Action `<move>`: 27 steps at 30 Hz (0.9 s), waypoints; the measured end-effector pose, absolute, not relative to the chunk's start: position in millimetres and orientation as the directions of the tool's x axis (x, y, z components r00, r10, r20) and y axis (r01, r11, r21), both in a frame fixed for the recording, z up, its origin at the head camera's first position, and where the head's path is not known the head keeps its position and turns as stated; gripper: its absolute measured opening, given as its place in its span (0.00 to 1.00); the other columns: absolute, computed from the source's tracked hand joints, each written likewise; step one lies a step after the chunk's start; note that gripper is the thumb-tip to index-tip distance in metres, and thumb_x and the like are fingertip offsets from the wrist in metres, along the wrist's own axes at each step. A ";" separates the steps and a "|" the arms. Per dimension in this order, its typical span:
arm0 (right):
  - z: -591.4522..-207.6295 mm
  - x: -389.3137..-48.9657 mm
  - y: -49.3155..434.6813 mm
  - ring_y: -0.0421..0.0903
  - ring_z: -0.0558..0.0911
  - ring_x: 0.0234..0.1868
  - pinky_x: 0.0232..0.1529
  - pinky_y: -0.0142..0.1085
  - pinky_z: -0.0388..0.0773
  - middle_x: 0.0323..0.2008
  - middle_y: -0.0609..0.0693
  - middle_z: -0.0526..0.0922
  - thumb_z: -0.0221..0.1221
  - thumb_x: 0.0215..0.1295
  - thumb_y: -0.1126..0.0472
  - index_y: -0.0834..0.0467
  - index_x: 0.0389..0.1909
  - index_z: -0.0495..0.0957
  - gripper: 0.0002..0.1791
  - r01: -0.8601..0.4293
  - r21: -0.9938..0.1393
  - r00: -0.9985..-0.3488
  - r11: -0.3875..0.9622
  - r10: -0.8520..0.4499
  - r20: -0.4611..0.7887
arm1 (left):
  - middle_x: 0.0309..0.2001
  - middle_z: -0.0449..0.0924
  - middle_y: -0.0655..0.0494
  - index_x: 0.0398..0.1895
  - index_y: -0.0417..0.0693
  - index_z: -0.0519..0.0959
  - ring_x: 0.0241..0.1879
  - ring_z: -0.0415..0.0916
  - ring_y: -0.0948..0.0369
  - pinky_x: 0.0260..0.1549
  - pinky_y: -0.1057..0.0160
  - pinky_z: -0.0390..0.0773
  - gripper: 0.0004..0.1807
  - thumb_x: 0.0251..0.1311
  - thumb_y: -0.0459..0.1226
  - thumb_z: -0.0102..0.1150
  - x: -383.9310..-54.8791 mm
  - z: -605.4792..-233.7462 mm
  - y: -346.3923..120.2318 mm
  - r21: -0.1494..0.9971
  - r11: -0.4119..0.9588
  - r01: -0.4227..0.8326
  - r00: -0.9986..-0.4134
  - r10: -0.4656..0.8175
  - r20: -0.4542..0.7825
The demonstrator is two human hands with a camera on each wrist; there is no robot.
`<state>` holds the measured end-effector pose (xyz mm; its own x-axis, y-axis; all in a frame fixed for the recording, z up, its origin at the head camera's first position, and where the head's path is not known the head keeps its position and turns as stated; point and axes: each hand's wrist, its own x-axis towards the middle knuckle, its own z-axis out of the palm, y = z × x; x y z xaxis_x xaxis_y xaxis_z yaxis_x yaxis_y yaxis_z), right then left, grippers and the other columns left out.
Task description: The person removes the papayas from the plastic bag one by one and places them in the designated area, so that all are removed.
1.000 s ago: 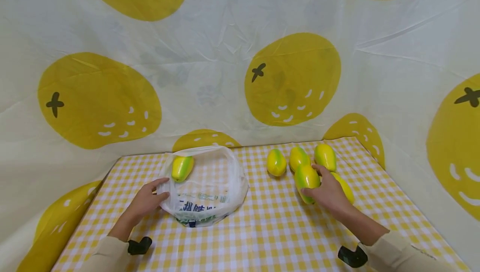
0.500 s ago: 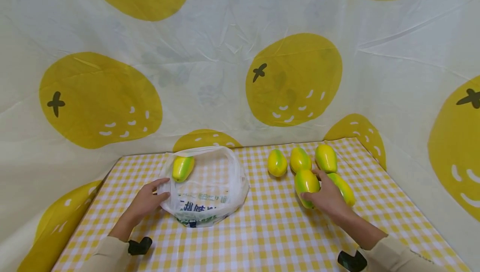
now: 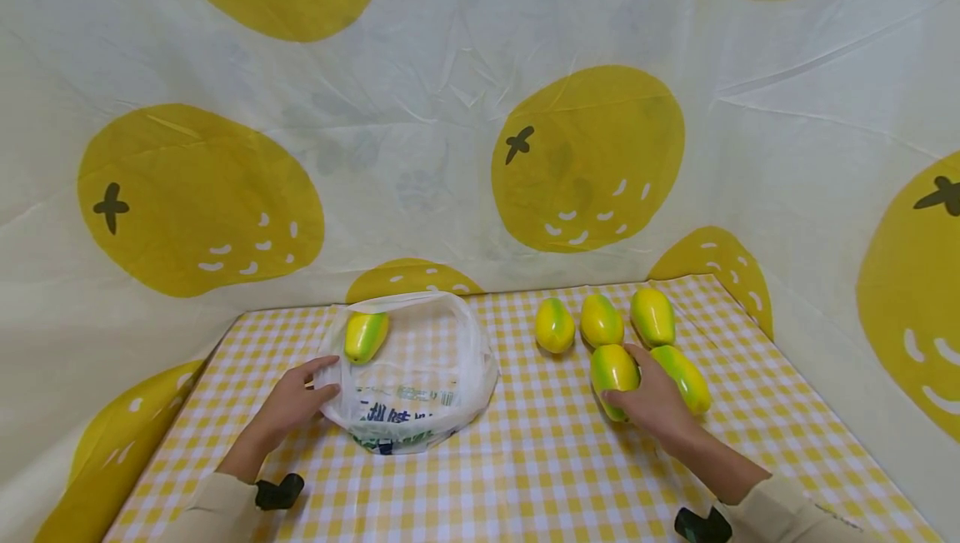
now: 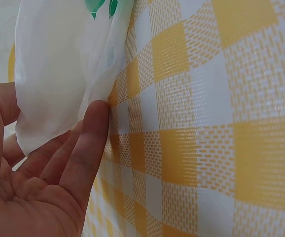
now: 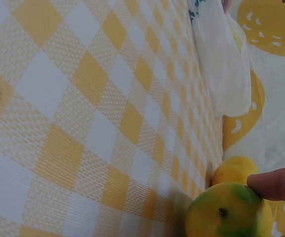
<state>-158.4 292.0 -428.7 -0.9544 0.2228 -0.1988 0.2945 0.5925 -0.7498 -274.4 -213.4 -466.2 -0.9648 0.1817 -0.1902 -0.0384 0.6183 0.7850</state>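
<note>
My left hand (image 3: 288, 401) holds the left rim of a thin white plastic bag (image 3: 480, 360), the film running between thumb and fingers in the left wrist view. The bag lies with its mouth spread, and one yellow-green papaya (image 3: 366, 336) is in its far left part. On the right, my right hand (image 3: 660, 397) grips another papaya (image 3: 615, 376), thumb on the near side and fingers over the far side. In the right wrist view that papaya (image 5: 221, 212) shows its stem end, close to the tablecloth; whether it touches the cloth I cannot tell.
Several more papayas stand around the right hand: one at the left (image 3: 555, 326), one behind (image 3: 602, 321), one at the far right (image 3: 653, 316), one beside the hand (image 3: 684, 378). A yellow checked cloth (image 3: 510, 485) covers the table, with a fruit-print curtain (image 3: 420, 176) behind.
My right hand has drawn the gripped papaya a little toward me, away from the papaya behind it. My left hand and the bag have stayed in place.
</note>
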 end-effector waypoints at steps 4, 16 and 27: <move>-431.4 -158.3 293.2 0.70 0.56 0.79 0.73 0.66 0.59 0.81 0.71 0.48 0.65 0.65 0.60 0.67 0.83 0.44 0.53 0.294 -0.750 -0.955 0.592 0.219 -0.201 | 0.72 0.68 0.31 0.79 0.40 0.64 0.58 0.79 0.49 0.38 0.61 0.82 0.33 0.73 0.38 0.58 -274.3 -465.3 -213.2 0.781 0.623 -0.040 -0.965 0.180 -0.193; -437.4 -156.6 292.5 0.70 0.58 0.77 0.73 0.67 0.59 0.80 0.71 0.51 0.65 0.64 0.62 0.69 0.82 0.45 0.52 0.268 -0.748 -0.961 0.608 0.219 -0.167 | 0.73 0.68 0.32 0.79 0.40 0.63 0.60 0.78 0.47 0.38 0.61 0.82 0.33 0.74 0.38 0.57 -273.9 -465.0 -212.6 0.784 0.619 -0.040 -0.963 0.185 -0.195; -439.7 -152.3 290.1 0.70 0.65 0.73 0.69 0.67 0.65 0.77 0.72 0.58 0.67 0.65 0.61 0.71 0.80 0.48 0.51 0.217 -0.719 -0.973 0.660 0.202 -0.108 | 0.74 0.67 0.32 0.79 0.41 0.63 0.60 0.78 0.48 0.38 0.62 0.81 0.33 0.74 0.39 0.57 -275.6 -467.3 -213.7 0.772 0.635 -0.039 -0.963 0.183 -0.200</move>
